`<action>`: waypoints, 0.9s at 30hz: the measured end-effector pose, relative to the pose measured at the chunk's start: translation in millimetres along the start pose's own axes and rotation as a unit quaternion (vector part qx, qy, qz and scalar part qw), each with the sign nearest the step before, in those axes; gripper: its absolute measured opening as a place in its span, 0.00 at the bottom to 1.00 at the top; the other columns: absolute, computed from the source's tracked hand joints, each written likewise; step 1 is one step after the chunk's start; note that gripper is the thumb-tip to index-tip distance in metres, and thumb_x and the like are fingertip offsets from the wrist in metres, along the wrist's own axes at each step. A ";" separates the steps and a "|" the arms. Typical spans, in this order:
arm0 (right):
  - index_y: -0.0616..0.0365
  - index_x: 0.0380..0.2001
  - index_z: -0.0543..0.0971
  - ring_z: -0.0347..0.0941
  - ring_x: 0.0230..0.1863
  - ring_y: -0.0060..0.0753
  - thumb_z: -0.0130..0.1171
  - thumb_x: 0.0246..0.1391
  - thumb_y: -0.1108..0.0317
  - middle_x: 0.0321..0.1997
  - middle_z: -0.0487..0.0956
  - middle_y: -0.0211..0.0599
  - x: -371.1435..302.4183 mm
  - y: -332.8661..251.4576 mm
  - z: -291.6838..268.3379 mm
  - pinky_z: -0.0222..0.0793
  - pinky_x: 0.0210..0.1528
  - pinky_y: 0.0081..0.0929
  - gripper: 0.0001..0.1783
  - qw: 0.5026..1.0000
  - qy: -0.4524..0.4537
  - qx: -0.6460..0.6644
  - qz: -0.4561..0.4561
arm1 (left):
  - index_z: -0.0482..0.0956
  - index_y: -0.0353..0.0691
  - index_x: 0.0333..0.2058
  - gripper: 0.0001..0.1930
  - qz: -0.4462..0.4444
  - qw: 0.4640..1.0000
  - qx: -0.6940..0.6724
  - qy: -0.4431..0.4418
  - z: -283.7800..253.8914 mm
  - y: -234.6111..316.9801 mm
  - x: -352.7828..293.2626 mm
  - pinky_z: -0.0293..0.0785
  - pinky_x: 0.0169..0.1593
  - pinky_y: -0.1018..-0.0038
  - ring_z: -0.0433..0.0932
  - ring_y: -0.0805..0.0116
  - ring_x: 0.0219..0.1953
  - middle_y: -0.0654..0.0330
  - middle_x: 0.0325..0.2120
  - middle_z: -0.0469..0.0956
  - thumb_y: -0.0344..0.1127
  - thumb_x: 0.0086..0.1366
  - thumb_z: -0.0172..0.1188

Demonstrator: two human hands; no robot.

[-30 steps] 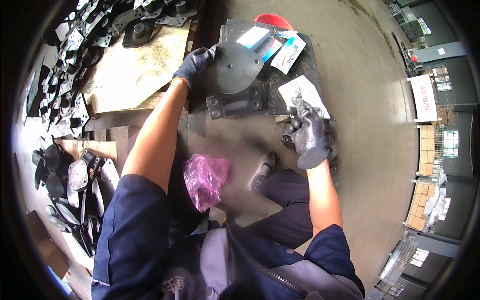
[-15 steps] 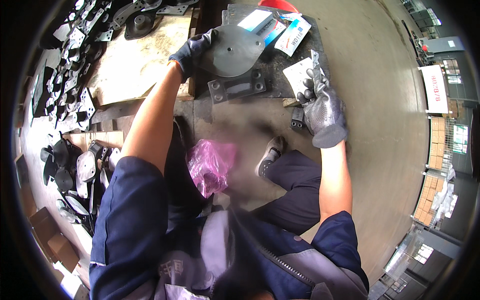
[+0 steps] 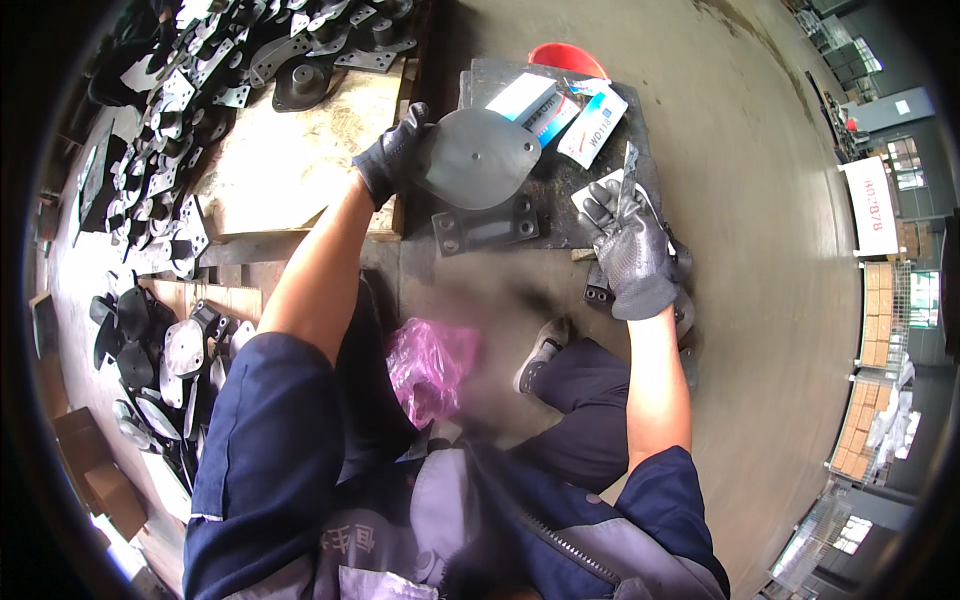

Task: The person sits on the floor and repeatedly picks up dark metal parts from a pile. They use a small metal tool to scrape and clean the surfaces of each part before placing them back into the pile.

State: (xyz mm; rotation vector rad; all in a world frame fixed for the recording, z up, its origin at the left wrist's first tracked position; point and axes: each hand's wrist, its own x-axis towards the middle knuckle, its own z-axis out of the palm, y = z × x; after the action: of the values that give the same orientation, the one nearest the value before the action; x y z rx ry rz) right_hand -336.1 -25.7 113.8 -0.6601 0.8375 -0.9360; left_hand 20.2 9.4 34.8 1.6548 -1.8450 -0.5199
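Left grip (image 3: 393,155) pinches plate (image 3: 480,165) by left edge — right grip (image 3: 639,252) clasps a scraper (image 3: 628,178), apparently.

Glare, fierce glare, blazed off that plywood board (image 3: 300,165), bleaching it nearly white, while a dull sheen touched the grey plate (image 3: 478,158); a murky smudge blurred the floor (image 3: 500,315) at centre, wire racks (image 3: 902,310) bowed along the right, and black swallowed every corner

bracket (image 3: 500,230): partly behind round plate (image 3: 478,165) | white sheet (image 3: 580,198): partly covered (by right hand (image 3: 632,240)) | floor patch (image 3: 485,310): blurred
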 end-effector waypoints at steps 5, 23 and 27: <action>0.59 0.45 0.74 0.75 0.35 0.29 0.57 0.57 0.58 0.39 0.79 0.38 9.1 2.4 23.9 0.73 0.41 0.30 0.18 0.992 -0.044 -0.115 -0.020 | 0.65 0.33 0.52 0.38 0.036 0.999 -0.035 -0.013 -0.3 -7.5 -2.1 0.72 0.46 0.60 0.74 0.41 0.41 0.42 0.39 0.75 0.35 0.40 0.71; 0.62 0.45 0.75 0.63 0.20 0.14 0.44 0.62 0.68 0.26 0.74 0.29 -5.6 -1.8 34.2 0.65 0.24 0.16 0.14 0.957 -0.028 -0.286 0.031 | 0.77 0.36 0.42 0.26 -0.196 0.909 -0.364 0.058 33.4 -14.9 5.0 0.70 0.40 0.76 0.72 0.72 0.34 0.61 0.32 0.76 0.57 0.65 0.50; 0.61 0.43 0.77 0.64 0.20 0.14 0.51 0.61 0.65 0.25 0.75 0.29 -14.1 -12.9 -11.8 0.63 0.25 0.14 0.13 0.973 0.007 -0.229 -0.016 | 0.77 0.35 0.45 0.28 -0.302 0.889 -0.334 0.081 30.2 14.0 19.8 0.70 0.45 0.78 0.73 0.74 0.38 0.61 0.37 0.78 0.58 0.66 0.49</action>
State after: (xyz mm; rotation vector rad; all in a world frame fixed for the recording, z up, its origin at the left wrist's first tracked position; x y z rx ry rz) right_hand -356.1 -20.4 122.4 -1.0682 1.0710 -0.7803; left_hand -11.2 -11.1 24.8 1.6644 -0.8315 -1.0934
